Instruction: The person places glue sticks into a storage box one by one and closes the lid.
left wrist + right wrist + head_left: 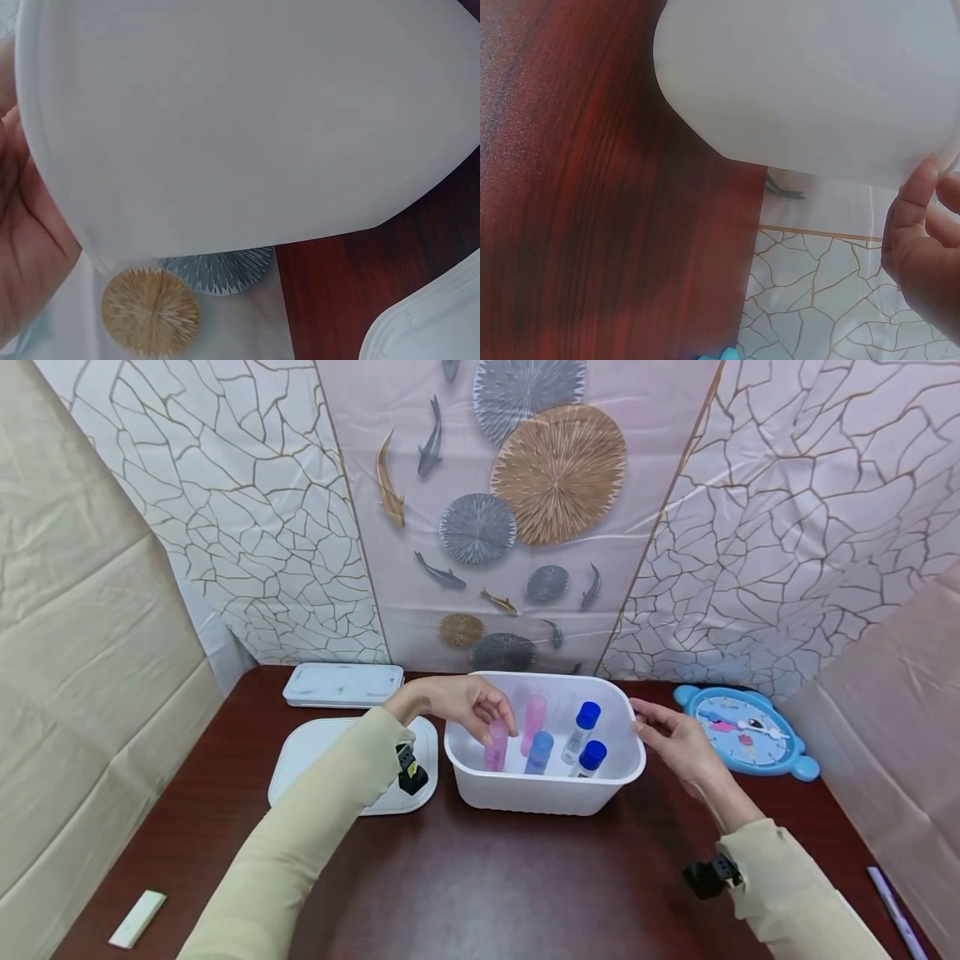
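Observation:
A white plastic bin stands on the table with several small bottles upright inside. My left hand reaches over the bin's left side and pinches a translucent pink bottle by its top. Close to that one stand another pink bottle, a translucent blue bottle and two clear bottles with dark blue caps. At the bin's right end, my right hand grips the rim between thumb and fingers. In the right wrist view, its fingertips press the outer wall. The bin's wall hides the left fingertips in the left wrist view.
Left of the bin lies a white lid, partly under my left forearm. Behind it is a white flat case. A blue toy clock lies at the right. A white block and a purple pen lie near the front sides.

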A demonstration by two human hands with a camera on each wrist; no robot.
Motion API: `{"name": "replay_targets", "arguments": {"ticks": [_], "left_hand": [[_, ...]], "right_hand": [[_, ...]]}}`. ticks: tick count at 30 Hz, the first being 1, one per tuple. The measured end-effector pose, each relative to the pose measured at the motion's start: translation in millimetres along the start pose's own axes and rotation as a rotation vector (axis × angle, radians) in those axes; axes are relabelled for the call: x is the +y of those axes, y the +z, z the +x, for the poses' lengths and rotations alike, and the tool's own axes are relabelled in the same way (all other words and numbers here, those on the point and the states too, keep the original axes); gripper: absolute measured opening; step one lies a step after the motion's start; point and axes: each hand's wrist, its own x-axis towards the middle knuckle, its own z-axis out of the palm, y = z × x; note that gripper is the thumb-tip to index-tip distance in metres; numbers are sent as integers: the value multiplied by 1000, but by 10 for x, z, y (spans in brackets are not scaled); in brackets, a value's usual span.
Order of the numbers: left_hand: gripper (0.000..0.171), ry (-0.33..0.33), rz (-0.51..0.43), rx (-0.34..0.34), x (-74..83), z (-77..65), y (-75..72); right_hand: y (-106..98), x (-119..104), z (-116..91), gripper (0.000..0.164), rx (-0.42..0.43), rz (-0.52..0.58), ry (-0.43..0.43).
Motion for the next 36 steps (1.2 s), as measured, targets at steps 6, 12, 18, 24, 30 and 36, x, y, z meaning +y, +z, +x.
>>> {"name": "replay_targets", "arguments": {"ticks": [6,12,18,24,30,36], "left_hand": [[32,-20,100,-35,40,42,34],[31,-68,139,-35,43,62,71],[31,-78,127,-20,34,46,92],[36,-69,118,-3,40,9,109],[41,-14,66,51,45,-100,85],[41,63,-66,279,35,-506,-31]], "right_hand": [[8,14,-1,52,-1,7,-8],[24,24,14,52,1,11,-8],[35,27,20,52,-2,14,-8],[43,28,20,52,-3,3,-7],[28,38,23,51,5,-4,-20],[3,36,15,53,5,6,-32]]}}
